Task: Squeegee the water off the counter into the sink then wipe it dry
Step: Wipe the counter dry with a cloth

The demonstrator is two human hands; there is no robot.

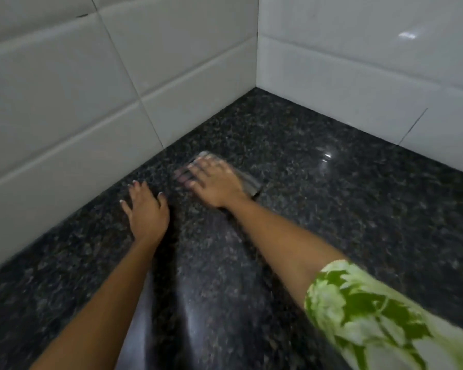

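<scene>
Grey cloth or blade (pixel 247 180), blurred, kind unclear, pressed flat on dark granite bench (pixel 345 209) near tiled corner (pixel 257 84), likely to work water out. Right hand (pixel 214 182) bears down on it, fingers spread. Left hand (pixel 146 209) flat, relaxed, braces on bench.

The counter (pixel 332 209) runs into a corner, with tiled walls (pixel 64 102) behind it and to its right. Two hands lie on it — the left hand (pixel 146 212) nearer the back wall, the right hand (pixel 214 182) just beside it, over a blurred tool (pixel 249 182).
</scene>
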